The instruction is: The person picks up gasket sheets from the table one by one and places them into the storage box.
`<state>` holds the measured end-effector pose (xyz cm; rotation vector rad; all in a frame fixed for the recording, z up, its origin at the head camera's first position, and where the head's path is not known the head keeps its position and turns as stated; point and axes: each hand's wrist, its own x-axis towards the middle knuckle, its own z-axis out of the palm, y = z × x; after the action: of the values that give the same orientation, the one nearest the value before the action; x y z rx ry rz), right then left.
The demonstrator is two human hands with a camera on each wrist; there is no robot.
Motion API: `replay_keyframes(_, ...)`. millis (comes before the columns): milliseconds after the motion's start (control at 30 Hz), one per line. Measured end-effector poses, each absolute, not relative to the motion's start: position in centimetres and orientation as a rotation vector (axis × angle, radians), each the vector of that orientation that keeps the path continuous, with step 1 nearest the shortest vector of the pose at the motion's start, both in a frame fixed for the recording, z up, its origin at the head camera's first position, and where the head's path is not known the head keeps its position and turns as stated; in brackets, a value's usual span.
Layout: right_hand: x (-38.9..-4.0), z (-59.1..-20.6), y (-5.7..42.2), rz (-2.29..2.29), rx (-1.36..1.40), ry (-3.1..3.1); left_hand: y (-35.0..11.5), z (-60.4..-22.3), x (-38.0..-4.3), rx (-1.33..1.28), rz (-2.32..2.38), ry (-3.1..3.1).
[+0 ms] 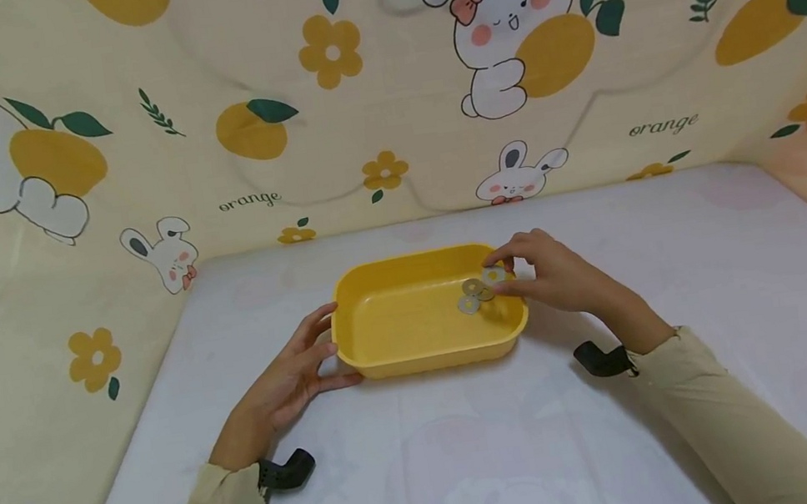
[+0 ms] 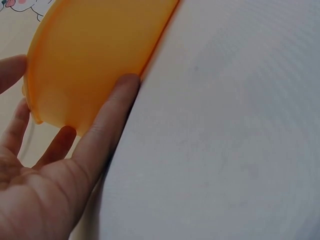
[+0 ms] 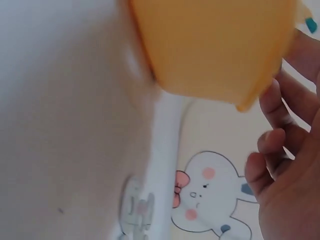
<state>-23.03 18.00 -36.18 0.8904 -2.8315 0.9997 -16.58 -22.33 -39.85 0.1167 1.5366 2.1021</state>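
A yellow plastic tray [image 1: 416, 358] with rounded corners sits on the table. Inside its right end lie several flat metal washers [image 1: 468, 304], close together or overlapping. Between thumb and fingertips my right hand [image 1: 553, 275] pinches a washer [image 1: 494, 274] over the tray's right end. That washer is hidden in the right wrist view, where the curled fingers [image 3: 272, 145] show beside the tray wall [image 3: 210, 50]. My left hand [image 1: 286, 376] rests against the tray's left end with spread fingers. In the left wrist view its thumb [image 2: 112, 110] lies straight along the tray's outer wall [image 2: 95, 55].
A pale cloth [image 1: 430, 467] covers the table. Behind it and to the left hangs a cream curtain [image 1: 357, 123] printed with rabbits and oranges. Each wrist wears a black camera mount, one on the left [image 1: 288, 470] and one on the right [image 1: 601, 360].
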Motion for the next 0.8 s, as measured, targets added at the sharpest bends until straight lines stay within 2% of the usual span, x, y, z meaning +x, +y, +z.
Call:
replay_keyframes(267, -23.1, -35.6, 17.8, 0.938, 0.835, -2.87, -22.3, -39.7, -16.6, 0.108, 2.111, 1.535)
replay_keyframes(800, -23.5, -33.9, 23.0, 0.863, 0.631, -2.943, -22.3, -39.8, -16.6, 0.133, 2.114, 1.512)
